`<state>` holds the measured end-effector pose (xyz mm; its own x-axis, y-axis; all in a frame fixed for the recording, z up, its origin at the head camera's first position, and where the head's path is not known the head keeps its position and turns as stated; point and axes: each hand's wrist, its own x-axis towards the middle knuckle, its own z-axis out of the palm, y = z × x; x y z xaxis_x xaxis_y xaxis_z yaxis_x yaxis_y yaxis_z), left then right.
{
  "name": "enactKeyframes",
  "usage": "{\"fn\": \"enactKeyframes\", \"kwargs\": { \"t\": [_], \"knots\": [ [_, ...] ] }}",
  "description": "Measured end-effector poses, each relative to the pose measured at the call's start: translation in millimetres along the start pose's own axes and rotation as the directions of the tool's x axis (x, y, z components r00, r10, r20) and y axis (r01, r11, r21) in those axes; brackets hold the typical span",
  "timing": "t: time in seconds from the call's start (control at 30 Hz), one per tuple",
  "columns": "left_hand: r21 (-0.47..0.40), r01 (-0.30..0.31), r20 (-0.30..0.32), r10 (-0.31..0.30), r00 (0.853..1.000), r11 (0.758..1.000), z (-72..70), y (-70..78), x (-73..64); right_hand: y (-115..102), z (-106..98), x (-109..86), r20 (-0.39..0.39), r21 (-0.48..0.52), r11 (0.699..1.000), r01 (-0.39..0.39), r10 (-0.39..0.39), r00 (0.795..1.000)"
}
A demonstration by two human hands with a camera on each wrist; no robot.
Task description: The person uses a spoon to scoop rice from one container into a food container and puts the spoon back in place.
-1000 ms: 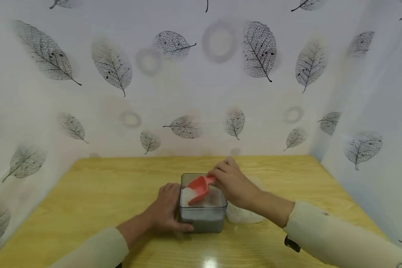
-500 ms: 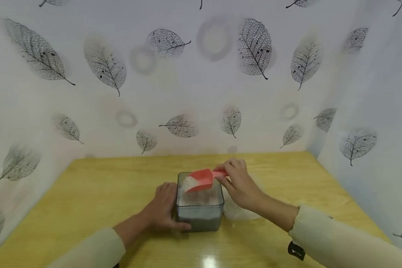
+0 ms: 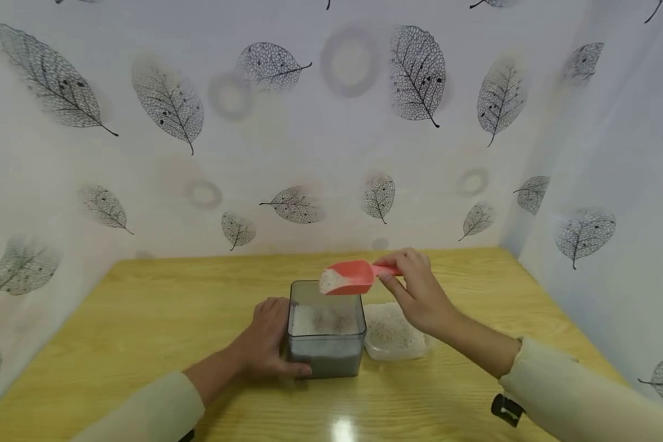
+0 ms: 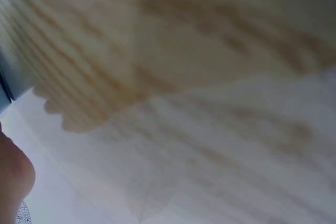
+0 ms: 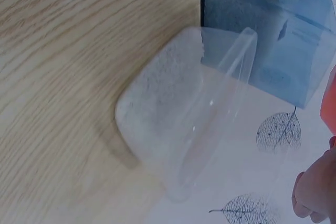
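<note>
My right hand [image 3: 422, 298] pinches the handle of a red scoop [image 3: 359, 277], raised over the back right of a grey see-through square container [image 3: 326, 356]. Whitish grains fill the front of the scoop. More of these grains, with a darker patch, lie inside the container below its rim. My left hand [image 3: 267, 341] holds the container at its left side, thumb along the front wall. Right of it stands a clear plastic tub [image 5: 157, 108] of similar speckled grains. Only the edge of the scoop and part of my right hand [image 5: 317, 190] show in the right wrist view.
Everything stands on a yellow wood-grain table [image 3: 171, 307]. Behind it and at both sides hangs a pale curtain [image 3: 320, 141] printed with dark leaves. The left wrist view is mostly blurred table and curtain.
My right hand has lifted the scoop out of the container with grains in it, up and to the right, turning it more level. The left hand has stayed at the container.
</note>
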<state>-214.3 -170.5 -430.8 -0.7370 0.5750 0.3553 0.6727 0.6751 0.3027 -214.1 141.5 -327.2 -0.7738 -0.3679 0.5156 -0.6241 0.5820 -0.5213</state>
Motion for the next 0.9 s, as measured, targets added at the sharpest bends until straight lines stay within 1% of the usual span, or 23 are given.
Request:
{"fn": "enactKeyframes", "kwargs": {
  "t": [0.17, 0.33, 0.5, 0.7, 0.8, 0.9],
  "knots": [
    [-0.005, 0.003, 0.001, -0.003, 1.0, 1.0, 0.9, -0.6, 0.3, 6.9, -15.4, -3.7, -0.034, -0.031, 0.999, -0.012, 0.011, 0.999],
    [-0.012, 0.017, 0.014, -0.017, 1.0, 1.0, -0.7, 1.3, -0.7, 16.1, -27.2, -12.6, -0.061, -0.069, 0.997, -0.019, 0.015, 0.998],
    [-0.009, 0.023, 0.008, -0.023, 1.0, 1.0, -3.0, 3.5, -1.3, 28.6, -36.1, -23.9, -0.069, -0.107, 0.994, -0.011, 0.004, 0.998],
    [-0.003, 0.024, 0.013, -0.024, 1.0, 1.0, -3.1, 3.8, -1.2, 44.1, -42.4, -40.1, -0.083, -0.135, 0.989, 0.058, -0.07, 0.994],
    [0.003, 0.024, 0.016, -0.024, 1.0, 1.0, -3.2, 4.4, -1.2, 51.0, -42.5, -46.9, -0.06, -0.152, 0.982, 0.114, -0.125, 0.99],
    [-0.001, 0.03, 0.025, -0.03, 0.999, 1.0, -3.7, 5.4, -1.2, 56.0, -39.7, -52.8, -0.025, -0.17, 0.969, 0.179, -0.186, 0.982]
  ]
}}
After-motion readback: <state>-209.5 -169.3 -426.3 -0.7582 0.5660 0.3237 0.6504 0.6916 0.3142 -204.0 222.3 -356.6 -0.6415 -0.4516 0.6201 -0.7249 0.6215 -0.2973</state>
